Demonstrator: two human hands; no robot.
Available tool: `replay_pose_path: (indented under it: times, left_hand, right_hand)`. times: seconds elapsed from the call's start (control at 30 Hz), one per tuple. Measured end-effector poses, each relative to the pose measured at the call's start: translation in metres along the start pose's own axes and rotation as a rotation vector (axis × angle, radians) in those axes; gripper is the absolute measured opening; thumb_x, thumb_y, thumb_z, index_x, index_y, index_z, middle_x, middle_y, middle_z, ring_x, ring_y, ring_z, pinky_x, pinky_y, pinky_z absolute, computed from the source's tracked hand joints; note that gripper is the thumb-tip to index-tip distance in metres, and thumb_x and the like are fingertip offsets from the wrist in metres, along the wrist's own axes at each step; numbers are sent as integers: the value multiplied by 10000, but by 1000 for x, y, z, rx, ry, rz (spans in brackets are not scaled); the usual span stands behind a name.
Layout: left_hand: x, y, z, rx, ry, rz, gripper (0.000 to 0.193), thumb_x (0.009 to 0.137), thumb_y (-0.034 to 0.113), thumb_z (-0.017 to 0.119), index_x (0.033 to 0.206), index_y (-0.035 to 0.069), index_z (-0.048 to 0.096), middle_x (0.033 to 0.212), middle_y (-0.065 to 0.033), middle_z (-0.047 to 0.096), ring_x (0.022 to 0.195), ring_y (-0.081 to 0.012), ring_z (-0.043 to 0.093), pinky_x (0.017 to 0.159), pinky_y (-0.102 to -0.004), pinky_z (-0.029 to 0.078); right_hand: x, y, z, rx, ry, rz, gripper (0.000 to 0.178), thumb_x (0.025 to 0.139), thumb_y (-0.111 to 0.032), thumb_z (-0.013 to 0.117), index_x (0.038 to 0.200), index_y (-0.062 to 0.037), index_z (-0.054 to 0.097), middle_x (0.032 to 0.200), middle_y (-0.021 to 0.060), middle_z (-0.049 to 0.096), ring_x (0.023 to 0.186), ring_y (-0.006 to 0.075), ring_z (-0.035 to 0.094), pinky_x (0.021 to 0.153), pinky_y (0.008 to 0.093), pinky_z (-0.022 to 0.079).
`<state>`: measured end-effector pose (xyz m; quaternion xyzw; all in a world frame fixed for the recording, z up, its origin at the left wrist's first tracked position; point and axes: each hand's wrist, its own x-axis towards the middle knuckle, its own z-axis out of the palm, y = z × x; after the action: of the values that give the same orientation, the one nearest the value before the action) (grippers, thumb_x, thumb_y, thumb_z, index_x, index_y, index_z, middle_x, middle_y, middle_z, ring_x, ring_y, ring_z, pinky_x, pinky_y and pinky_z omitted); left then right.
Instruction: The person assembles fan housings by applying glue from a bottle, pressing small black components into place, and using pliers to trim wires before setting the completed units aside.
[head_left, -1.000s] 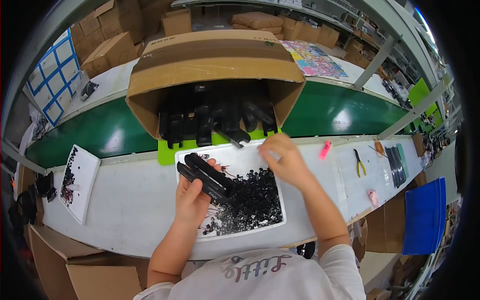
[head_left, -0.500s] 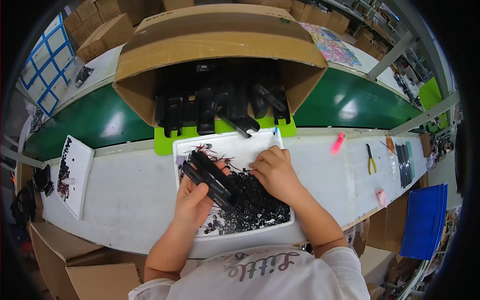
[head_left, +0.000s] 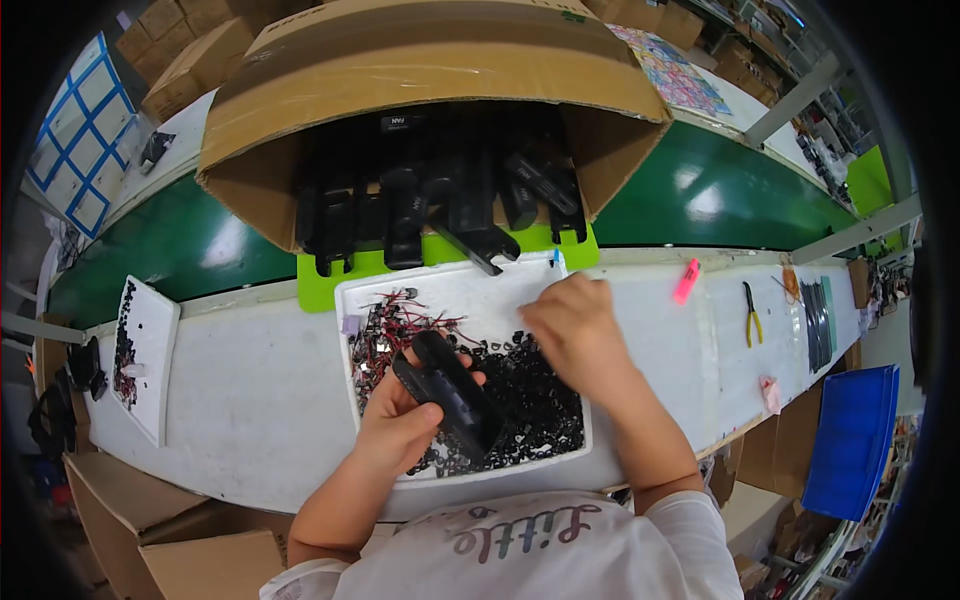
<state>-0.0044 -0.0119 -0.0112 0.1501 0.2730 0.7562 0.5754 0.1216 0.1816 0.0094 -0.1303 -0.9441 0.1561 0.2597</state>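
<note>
My left hand is closed around a long black plastic housing, held tilted above the white foam tray. A groove or opening runs along the housing. Over the tray's right side, my right hand is raised with fingertips pinched together; it is slightly blurred, and anything between them is hidden. Beneath lie many small black plastic parts. Small components with red and black wires are heaped at the tray's left.
Behind the tray, an open cardboard box holds more black housings above a green board. A second white tray lies left. Rightward are a pink marker, yellow-handled pliers, dark strips and a blue bin.
My right hand has lifted from the small black parts and shifted right. My left hand has moved slightly right and turned the housing, so its inner side shows more.
</note>
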Motion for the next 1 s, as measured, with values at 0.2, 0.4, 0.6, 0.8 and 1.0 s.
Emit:
replay_pose_path:
  times: [0.2,0.4,0.6,0.8,1.0]
  left_hand:
    - [-3,-1,-2,-39,39,-62,664,760,70,656,1326,29,311,1190,-120,508,1105,-302,513,955,-426,391]
    - [-5,-2,0,-107,2,-128,646,772,59,640,1329,30,314,1166,-106,527,1083,-281,528,949,-425,393]
    - [-3,-3,1,-107,-6,-157,647,782,70,636,1335,30,302,1171,-108,526,1082,-261,530,943,-407,401]
    - [-3,-6,6,-66,-23,-144,667,779,80,642,1344,28,291,1164,-107,531,1076,-255,533,932,-396,407]
    - [-1,-11,6,-6,-36,-160,703,766,69,652,1361,42,279,1153,-101,536,1063,-224,535,924,-370,414]
  right_hand:
    - [-2,24,-9,-144,-133,114,294,633,57,584,887,-72,654,743,84,518,722,262,518,643,360,441]
    - [-2,25,2,-154,-151,104,337,635,52,566,925,-102,643,773,90,511,739,274,539,658,368,459]
    - [-6,30,2,-150,-173,167,316,646,18,586,933,-113,586,786,103,518,709,304,548,638,388,461]
    - [-6,32,0,-181,-111,85,341,630,-36,635,950,-87,530,786,108,543,677,318,552,583,380,454]
    - [-23,19,-6,336,318,67,268,621,-84,670,850,-38,539,713,92,578,558,225,539,525,340,438]
